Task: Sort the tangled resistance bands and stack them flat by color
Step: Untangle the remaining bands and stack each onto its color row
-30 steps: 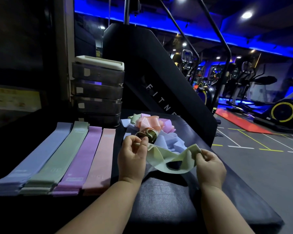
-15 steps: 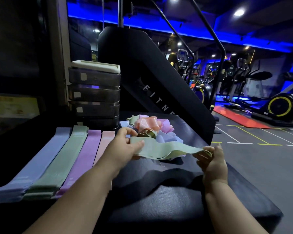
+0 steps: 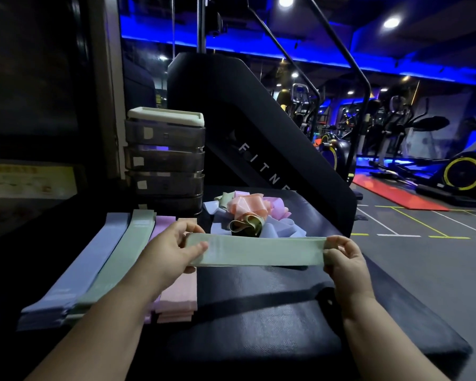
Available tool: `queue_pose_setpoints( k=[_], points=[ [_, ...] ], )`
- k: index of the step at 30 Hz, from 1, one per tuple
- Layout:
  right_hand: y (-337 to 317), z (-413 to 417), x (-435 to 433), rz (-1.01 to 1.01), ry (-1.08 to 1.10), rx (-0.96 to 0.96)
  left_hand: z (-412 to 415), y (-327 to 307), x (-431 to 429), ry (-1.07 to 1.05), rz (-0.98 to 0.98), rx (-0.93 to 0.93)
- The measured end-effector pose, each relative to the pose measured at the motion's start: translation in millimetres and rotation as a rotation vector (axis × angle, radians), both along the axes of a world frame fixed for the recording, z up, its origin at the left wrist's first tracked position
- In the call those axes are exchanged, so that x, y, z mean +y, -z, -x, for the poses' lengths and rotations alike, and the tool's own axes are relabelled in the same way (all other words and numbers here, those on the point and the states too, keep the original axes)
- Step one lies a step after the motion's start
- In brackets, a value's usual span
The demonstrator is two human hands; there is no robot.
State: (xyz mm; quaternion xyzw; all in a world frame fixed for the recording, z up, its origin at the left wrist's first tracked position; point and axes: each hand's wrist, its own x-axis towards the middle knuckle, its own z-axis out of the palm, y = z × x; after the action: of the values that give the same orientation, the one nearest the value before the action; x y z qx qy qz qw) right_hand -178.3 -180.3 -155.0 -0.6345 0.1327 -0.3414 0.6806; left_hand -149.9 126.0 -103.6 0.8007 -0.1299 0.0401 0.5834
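A light green band (image 3: 261, 251) is stretched flat and level between my hands above the black padded bench (image 3: 272, 312). My left hand (image 3: 173, 250) pinches its left end and my right hand (image 3: 344, 257) pinches its right end. Behind it lies a tangled heap of bands (image 3: 248, 213) in peach, pink, blue and olive green. At the left lie four flat stacks side by side: blue (image 3: 85, 259), green (image 3: 121, 251), purple (image 3: 161, 225) and pink (image 3: 180, 292). My left forearm hides part of the purple and pink stacks.
A stack of dark weight plates (image 3: 164, 160) with a white top stands behind the flat stacks. A black slanted machine shroud (image 3: 259, 138) rises behind the bench. The gym floor (image 3: 423, 257) with painted lines drops off at the right of the bench.
The green band went from crumpled and looped to pulled out flat and straight. My hands moved apart, the left one shifting left over the pink stack.
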Motion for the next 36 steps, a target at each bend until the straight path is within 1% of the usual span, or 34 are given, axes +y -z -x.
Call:
queue_pose_setpoints(
  k=[6,10,15,19,23,31,36],
  points=[
    [0.8,-1.5,3.0,0.072,-0.093,0.0,3.2,-0.3,10.1,0.022,0.02,-0.02],
    [0.0,-2.5,9.8,0.12,-0.108,0.004,6.3,2.8,21.3,-0.012,-0.059,-0.056],
    [-6.6,-8.2,28.7,0.18,-0.081,0.01,11.8,6.2,42.3,-0.087,-0.21,-0.113],
    [-15.0,-24.0,41.6,0.305,-0.054,0.058,14.3,5.9,59.2,-0.194,-0.292,-0.136],
    [-27.4,-47.4,63.6,0.438,-0.059,0.11,14.2,4.0,79.0,-0.262,-0.324,-0.106],
    [-55.6,-106.4,128.1,0.429,-0.142,0.118,14.4,7.0,125.4,-0.302,-0.251,-0.072],
    [-66.9,-144.3,171.9,0.409,-0.139,0.146,17.8,13.0,147.7,-0.325,-0.287,-0.076]
  ],
)
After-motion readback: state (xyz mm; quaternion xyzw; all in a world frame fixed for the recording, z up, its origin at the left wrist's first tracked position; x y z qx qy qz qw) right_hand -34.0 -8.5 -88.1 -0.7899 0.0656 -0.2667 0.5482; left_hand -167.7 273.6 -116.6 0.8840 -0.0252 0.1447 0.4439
